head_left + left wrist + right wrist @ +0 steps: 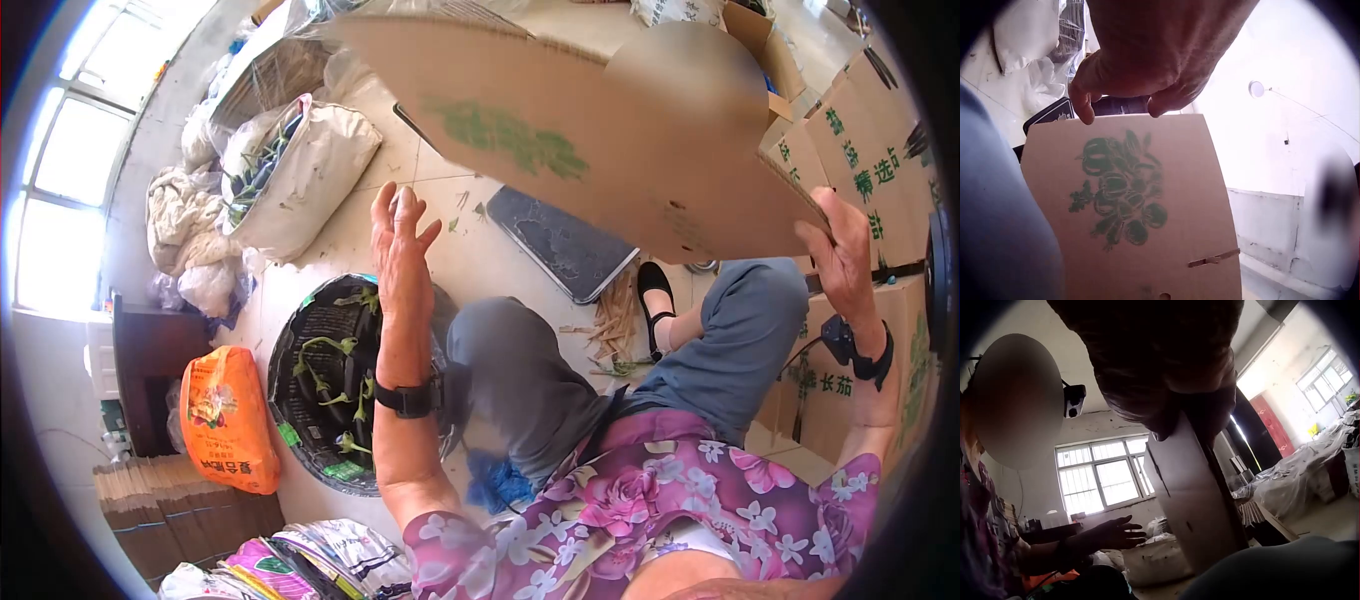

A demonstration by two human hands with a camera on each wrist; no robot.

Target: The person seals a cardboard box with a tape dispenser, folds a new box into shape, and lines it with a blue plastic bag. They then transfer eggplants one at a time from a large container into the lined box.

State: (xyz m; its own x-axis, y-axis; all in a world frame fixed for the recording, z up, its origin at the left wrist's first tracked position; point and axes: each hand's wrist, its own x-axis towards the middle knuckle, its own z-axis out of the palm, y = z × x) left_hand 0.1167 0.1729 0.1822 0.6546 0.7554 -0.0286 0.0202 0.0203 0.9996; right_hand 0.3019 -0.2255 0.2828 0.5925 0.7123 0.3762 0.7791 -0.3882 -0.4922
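Note:
A folded-flat cardboard box (600, 140) is held up in front of the person's body, with a green print of vegetables on its face in the left wrist view. The right hand (845, 255) grips one edge of it; seen by the right wrist camera, thumb and fingers of that hand (1169, 394) pinch the board from both sides. The left hand (405, 250) is raised with its fingers spread, apart from the cardboard. In the right wrist view this left hand (1110, 532) holds nothing, palm turned toward the board.
A black-lined basket of eggplants (330, 390) stands by the left knee, beside an orange bag (232, 415). A sack of eggplants (310, 175) leans farther back. On the floor lies a dark flat board (555, 240). Printed cartons (860, 160) are stacked at right, flattened cardboard (185, 510) at lower left.

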